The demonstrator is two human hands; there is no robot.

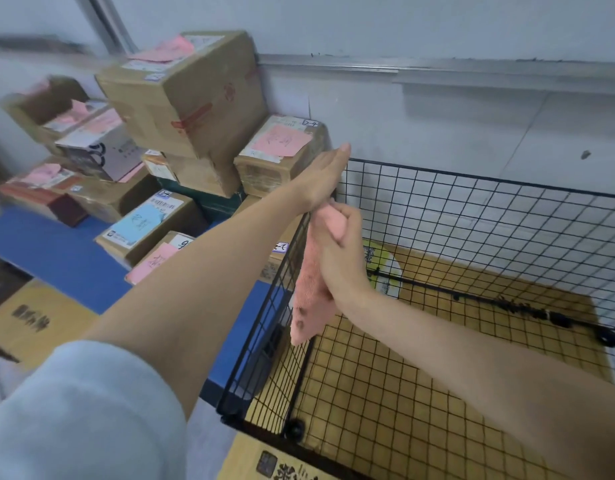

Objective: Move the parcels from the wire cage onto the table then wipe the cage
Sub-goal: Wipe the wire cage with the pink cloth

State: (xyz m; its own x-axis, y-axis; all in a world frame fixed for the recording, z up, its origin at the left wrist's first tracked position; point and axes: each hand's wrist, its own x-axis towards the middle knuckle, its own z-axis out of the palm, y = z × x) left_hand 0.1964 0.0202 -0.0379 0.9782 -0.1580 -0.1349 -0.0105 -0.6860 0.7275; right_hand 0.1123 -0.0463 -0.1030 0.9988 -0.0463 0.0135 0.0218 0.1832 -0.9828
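The black wire cage (472, 216) stands at the right, with only flattened cardboard under its mesh floor. My left hand (325, 174) grips the top rim of the cage's left panel near the back corner. Just below it, my right hand (340, 244) holds a pink cloth (311, 296) against the inner side of that same panel; the cloth hangs down along the wires. Several cardboard parcels (184, 95) with pink and blue labels are stacked on the blue table (56, 251) to the left of the cage.
A grey wall with a metal rail runs behind the cage and parcels. A flat cardboard box (32, 323) lies low at the left, below the table edge. More printed cardboard (274, 462) lies under the cage's front corner.
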